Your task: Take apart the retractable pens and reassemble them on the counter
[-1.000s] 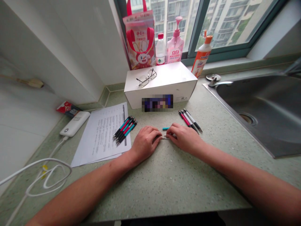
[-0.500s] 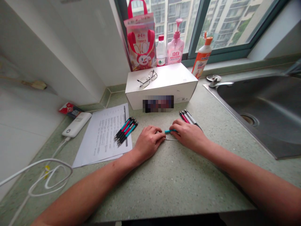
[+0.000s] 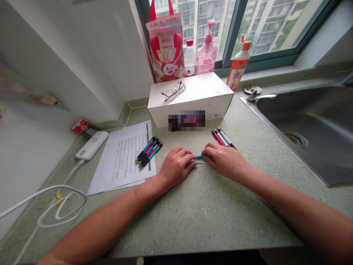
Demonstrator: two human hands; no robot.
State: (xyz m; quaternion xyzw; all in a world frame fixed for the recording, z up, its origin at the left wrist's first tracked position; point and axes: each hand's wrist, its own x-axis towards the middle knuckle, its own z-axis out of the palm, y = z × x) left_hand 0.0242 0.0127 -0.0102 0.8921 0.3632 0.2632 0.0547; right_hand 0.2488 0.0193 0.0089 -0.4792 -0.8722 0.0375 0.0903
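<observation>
Teal barrel (image 3: 201,156) now in hand (image 3: 224,160) (right)

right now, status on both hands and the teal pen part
Status: right hand pinches teal pen barrel; left hand at thin refill, grip unclear; loose pens just beyond right hand.

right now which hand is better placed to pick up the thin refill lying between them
Left, likely: the left hand has its fingertips at the thin refill, while the right hand is busy pinching the teal barrel.
</observation>
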